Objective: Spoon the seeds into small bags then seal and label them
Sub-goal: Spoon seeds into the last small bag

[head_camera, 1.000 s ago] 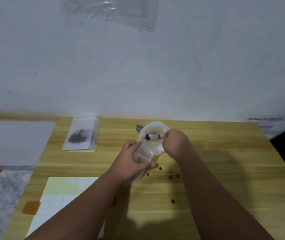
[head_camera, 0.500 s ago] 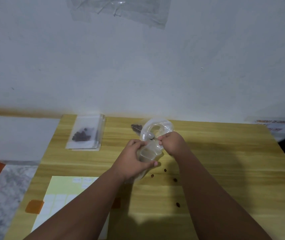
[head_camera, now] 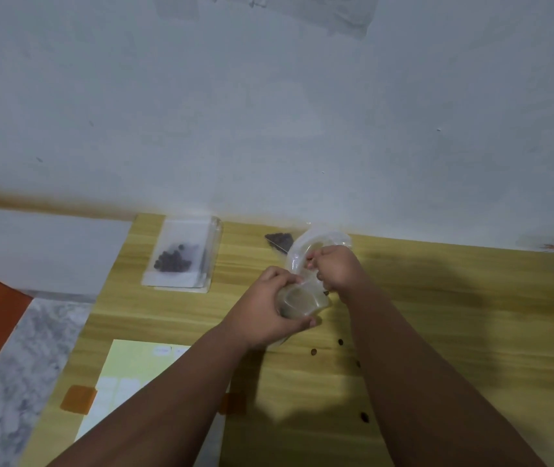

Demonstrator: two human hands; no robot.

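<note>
The left hand (head_camera: 262,308) is wrapped around a small clear bag (head_camera: 302,298), holding its mouth open above the table (head_camera: 437,315). The right hand (head_camera: 336,271) is closed in a pinch at the bag's upper edge, just under a crumpled clear plastic bag (head_camera: 322,241) that rises behind it; what the pinch holds is too blurred to tell, and no seeds can be made out inside the small bag. At the far left of the table lies a stack of flat bags (head_camera: 181,254), the top one holding a dark clump of seeds (head_camera: 172,259). A dark heap of seeds (head_camera: 280,240) shows behind the crumpled plastic. Loose seeds (head_camera: 314,351) dot the wood near the right forearm. A pale yellow label sheet (head_camera: 127,375) lies near the front left, with orange tabs at its edges. Behind is a plain white wall (head_camera: 268,112) with a plastic sheet taped high up; marbled floor shows at left.

Since a second ago both hands have lifted the small bag slightly nearer the wall, and the spoon seen then in the crumpled bag is no longer visible.
</note>
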